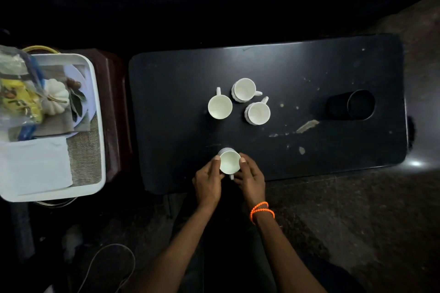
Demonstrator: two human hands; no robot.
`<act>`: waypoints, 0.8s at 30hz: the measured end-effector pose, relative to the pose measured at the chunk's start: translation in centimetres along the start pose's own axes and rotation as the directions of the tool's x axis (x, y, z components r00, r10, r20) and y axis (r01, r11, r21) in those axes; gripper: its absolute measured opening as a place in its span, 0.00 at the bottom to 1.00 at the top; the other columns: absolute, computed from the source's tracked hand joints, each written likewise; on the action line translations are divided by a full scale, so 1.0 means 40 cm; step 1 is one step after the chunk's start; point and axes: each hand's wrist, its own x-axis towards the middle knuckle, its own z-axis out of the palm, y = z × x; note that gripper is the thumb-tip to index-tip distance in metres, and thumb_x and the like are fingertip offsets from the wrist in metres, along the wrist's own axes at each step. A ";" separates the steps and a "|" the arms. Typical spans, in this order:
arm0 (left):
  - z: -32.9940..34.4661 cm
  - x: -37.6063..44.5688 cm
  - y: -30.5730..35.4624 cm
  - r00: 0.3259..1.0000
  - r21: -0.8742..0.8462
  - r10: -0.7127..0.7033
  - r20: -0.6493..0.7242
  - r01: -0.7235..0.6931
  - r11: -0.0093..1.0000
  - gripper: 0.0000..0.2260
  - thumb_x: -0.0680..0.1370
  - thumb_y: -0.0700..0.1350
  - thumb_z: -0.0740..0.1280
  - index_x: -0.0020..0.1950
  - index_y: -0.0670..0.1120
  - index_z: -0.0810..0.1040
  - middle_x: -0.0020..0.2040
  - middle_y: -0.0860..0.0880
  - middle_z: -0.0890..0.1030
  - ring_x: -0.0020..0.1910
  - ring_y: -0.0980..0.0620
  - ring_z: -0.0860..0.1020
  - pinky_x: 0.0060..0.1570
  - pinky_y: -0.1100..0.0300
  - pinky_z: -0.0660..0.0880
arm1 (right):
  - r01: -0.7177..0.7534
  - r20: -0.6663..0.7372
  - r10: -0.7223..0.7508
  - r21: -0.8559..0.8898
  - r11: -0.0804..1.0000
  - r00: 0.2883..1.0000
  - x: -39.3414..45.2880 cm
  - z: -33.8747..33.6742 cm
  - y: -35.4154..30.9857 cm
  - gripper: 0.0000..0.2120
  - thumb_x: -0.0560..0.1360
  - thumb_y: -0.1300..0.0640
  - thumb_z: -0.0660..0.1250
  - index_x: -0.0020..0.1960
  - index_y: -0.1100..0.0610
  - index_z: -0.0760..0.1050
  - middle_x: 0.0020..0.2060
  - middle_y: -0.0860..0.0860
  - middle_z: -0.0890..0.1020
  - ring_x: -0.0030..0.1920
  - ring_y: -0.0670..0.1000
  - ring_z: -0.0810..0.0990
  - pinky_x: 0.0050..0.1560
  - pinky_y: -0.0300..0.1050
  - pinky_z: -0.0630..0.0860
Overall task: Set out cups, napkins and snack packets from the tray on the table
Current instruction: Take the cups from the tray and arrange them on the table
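A white cup (229, 162) stands near the front edge of the black table (321, 74), its handle pointing toward me. My left hand (207, 182) and my right hand (250, 178) grip its two sides. Three more white cups (220, 106) (244, 89) (259, 113) stand upright in a cluster at the table's middle. To the left, a white tray (96, 93) holds folded white napkins (35, 166) and a yellow snack packet (19, 100) inside clear plastic.
A black cup (352, 104) lies on its side at the table's right. Pale scuffs mark the tabletop. The tray rests on a dark brown stand (116, 112). A cable (112, 261) loops on the floor at lower left.
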 end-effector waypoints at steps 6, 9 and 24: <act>0.003 -0.006 0.038 0.991 0.188 0.030 -0.130 -0.005 0.982 0.15 0.84 0.52 0.63 0.60 0.46 0.86 0.59 0.45 0.86 0.60 0.46 0.83 0.65 0.53 0.76 | 0.054 -0.080 -0.064 -0.124 0.991 0.995 0.028 -0.040 -0.029 0.10 0.81 0.52 0.68 0.60 0.51 0.83 0.58 0.54 0.85 0.61 0.58 0.83 0.65 0.62 0.78; 0.025 -0.017 0.091 0.928 0.288 0.276 -0.250 -0.201 0.936 0.13 0.84 0.46 0.64 0.63 0.42 0.84 0.59 0.43 0.84 0.58 0.52 0.80 0.58 0.72 0.67 | 0.206 -0.233 -0.270 -0.267 0.942 0.934 0.082 -0.081 -0.105 0.12 0.81 0.56 0.69 0.62 0.57 0.82 0.58 0.55 0.84 0.61 0.55 0.82 0.67 0.55 0.76; 0.335 -0.007 0.203 0.955 -0.010 -0.136 0.262 0.144 0.990 0.29 0.82 0.64 0.56 0.78 0.49 0.67 0.72 0.43 0.76 0.69 0.41 0.77 0.70 0.42 0.74 | 0.472 0.274 -0.498 -0.817 0.332 0.823 0.278 -0.143 -0.335 0.20 0.84 0.43 0.53 0.51 0.53 0.79 0.51 0.55 0.85 0.57 0.62 0.78 0.61 0.57 0.73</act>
